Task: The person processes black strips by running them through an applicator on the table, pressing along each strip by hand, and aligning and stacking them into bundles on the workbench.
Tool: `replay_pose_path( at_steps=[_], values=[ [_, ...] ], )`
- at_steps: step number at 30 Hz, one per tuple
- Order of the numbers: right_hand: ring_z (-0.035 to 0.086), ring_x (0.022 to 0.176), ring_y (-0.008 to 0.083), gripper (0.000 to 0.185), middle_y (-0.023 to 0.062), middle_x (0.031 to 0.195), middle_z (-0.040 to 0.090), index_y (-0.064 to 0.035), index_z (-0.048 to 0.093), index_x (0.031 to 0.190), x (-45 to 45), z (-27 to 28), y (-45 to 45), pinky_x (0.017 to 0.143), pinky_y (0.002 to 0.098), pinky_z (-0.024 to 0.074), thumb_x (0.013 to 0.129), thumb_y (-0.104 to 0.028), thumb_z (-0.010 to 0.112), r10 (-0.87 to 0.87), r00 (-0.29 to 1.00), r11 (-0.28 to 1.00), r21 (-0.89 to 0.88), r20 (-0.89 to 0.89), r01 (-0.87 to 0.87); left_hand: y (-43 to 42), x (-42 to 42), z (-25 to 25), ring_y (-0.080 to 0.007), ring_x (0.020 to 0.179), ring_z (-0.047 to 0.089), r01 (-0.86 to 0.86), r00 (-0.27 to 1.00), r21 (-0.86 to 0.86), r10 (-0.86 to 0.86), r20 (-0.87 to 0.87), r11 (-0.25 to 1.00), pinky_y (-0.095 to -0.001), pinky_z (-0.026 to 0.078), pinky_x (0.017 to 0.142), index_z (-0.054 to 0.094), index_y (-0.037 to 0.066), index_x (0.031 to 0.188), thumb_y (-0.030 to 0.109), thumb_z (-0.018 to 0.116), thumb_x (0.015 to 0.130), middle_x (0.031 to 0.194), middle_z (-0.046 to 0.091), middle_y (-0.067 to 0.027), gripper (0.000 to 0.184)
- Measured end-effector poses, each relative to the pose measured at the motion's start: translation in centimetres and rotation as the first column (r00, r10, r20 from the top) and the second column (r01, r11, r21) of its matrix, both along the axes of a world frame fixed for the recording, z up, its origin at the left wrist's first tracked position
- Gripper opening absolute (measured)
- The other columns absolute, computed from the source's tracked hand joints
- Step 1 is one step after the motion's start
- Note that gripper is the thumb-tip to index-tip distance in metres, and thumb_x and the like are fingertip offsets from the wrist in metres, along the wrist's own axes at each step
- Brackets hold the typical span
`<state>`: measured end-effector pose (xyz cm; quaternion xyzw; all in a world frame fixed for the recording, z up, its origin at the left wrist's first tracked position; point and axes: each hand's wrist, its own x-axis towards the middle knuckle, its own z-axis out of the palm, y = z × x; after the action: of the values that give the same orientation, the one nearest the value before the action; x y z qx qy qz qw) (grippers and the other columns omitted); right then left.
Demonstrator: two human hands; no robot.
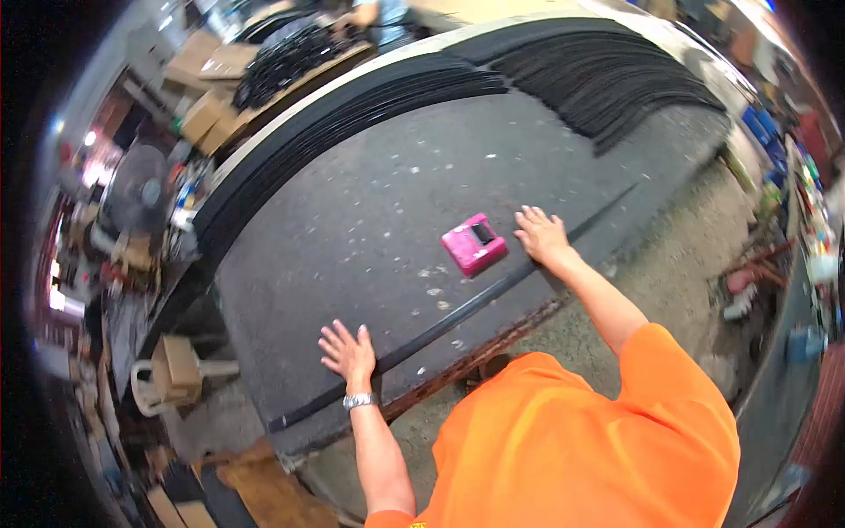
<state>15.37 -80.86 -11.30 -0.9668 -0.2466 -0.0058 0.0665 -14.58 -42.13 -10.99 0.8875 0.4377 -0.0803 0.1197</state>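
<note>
A long thin black strip [458, 315] lies along the near edge of the dark grey table [352, 220]. My left hand [349, 355], with a metal watch band at its wrist, is spread open over the strip's left part. Further right, my right hand [544, 238] lies with fingers stretched out, its heel over the same strip. Whether either palm presses on the strip is hidden. Just left of my right hand sits a bright pink block-shaped object [466, 256] with a dark recess on top; its kind I cannot make out.
Long black strips are stacked in a curved pile [343, 123] along the far side, with another thick pile [607, 75] at far right. Behind stand cardboard boxes [207, 119] and a person [392, 18]. A fan [145, 189] and a white chair [145, 387] are at left.
</note>
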Motion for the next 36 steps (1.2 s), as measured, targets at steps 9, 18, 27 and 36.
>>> replay_pose_path(
  at_steps=[9, 18, 27, 36],
  values=[
    [0.03, 0.153, 0.035, 0.065, 0.0146, 0.165, 0.035, -0.0093, 0.044, 0.155, -2.2, 0.2, 1.8, 0.119, 0.0677, 0.0246, 0.101, -0.045, 0.056, -0.068, 0.998, 0.997, -0.037, -0.004, 0.067, -4.0, 1.3, 1.4, -0.046, 0.157, 0.015, 0.023, 0.994, -0.01, -0.022, 0.108, 1.0, -0.0742, 0.015, 0.118, 0.031, 0.007, 0.161, 0.048, 0.053, 0.103, 0.17, 0.015, -0.0263, 0.075],
    [0.037, 0.149, 0.0333, 0.066, 0.0156, 0.158, 0.044, -0.0085, 0.051, 0.149, -11.4, -0.5, -2.8, 0.119, 0.0625, 0.0252, 0.098, -0.048, 0.06, 0.173, 0.97, 0.946, 0.246, 0.173, -0.212, -21.4, 4.5, 0.3, -0.0438, 0.155, 0.024, 0.381, 0.894, 0.159, -0.407, 0.189, 0.911, -0.0718, 0.015, 0.119, 0.041, 0.011, 0.158, 0.047, 0.054, 0.102, 0.169, 0.027, -0.0204, 0.068],
    [0.044, 0.146, 0.0283, 0.061, 0.0101, 0.154, 0.052, -0.0083, 0.053, 0.146, 1.7, -0.3, -17.8, 0.118, 0.0629, 0.0291, 0.097, -0.044, 0.062, 0.079, 0.982, 0.974, 0.195, 0.172, -0.113, -21.5, 4.9, -0.4, -0.0398, 0.156, 0.023, 0.387, 0.915, 0.224, -0.403, 0.031, 0.895, -0.0673, 0.016, 0.121, 0.036, 0.013, 0.161, 0.046, 0.051, 0.104, 0.17, 0.026, -0.0152, 0.068],
    [0.046, 0.143, 0.031, 0.053, 0.0031, 0.155, 0.052, -0.0202, 0.054, 0.147, 16.7, -1.3, -35.8, 0.115, 0.0692, 0.0295, 0.103, -0.048, 0.053, -0.254, 0.921, 0.964, -0.001, 0.297, 0.266, -21.3, 5.1, -0.9, -0.0364, 0.157, 0.023, 0.382, 0.919, 0.245, -0.395, 0.004, 0.891, -0.0651, 0.014, 0.123, 0.032, 0.017, 0.164, 0.049, 0.041, 0.109, 0.172, 0.025, -0.0096, 0.064]
  ],
)
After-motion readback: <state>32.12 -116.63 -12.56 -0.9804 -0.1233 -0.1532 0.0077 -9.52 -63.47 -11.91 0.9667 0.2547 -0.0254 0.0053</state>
